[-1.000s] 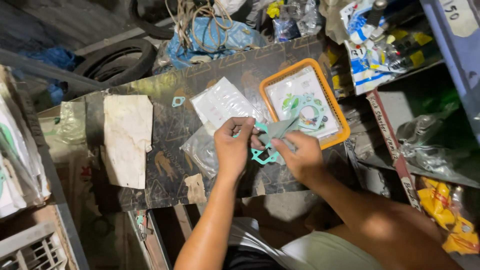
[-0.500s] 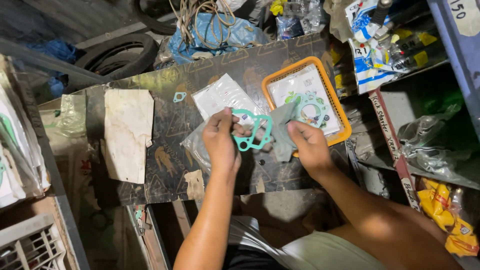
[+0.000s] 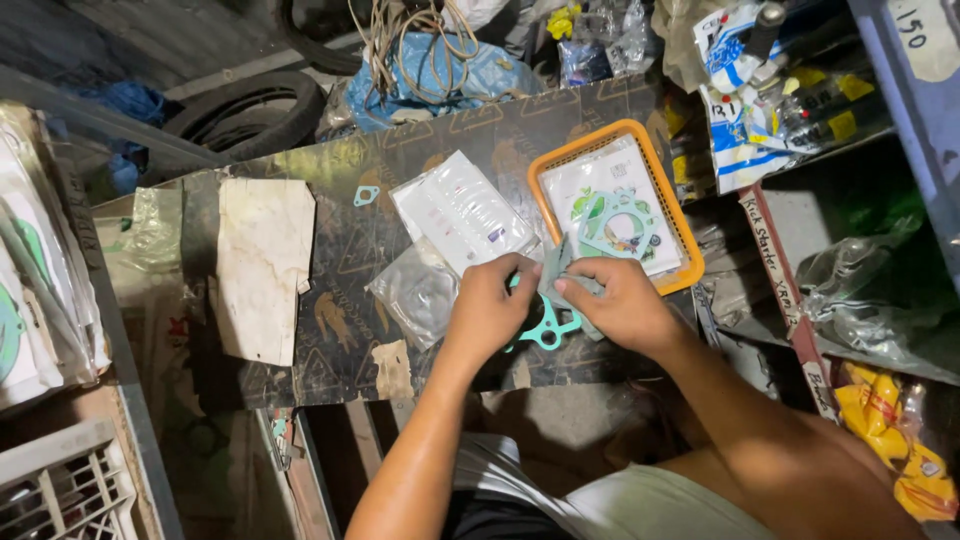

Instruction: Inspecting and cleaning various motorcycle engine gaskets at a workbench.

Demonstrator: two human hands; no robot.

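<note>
Nearest the camera, both forearms reach forward from the lap to the front edge of the table. The left hand is curled with its fingers closed on the teal gasket, which now lies low, just over the table's front edge and largely under the two hands; half a second ago it was lifted higher and showed nearly whole between them. The right hand pinches a thin grey-green sheet between thumb and fingertips, pressed against the gasket's upper side. Judging from this, the gasket and sheet are being brought together and handled low, rather than held up for a look.

Only two rings of the gasket show below the left palm; the rest is covered, so its full outline cannot be made out. Whether the grey sheet is a second gasket or a wrapper is hard to tell.

Just beyond the hands lie a crumpled clear bag and a flat clear packet. To the right stands the orange tray, holding a printed card with another teal gasket. A small teal gasket lies farther left, and a pale board beside it. Farthest off, a tyre and a blue bag with cords are dim and cut off by the frame.
</note>
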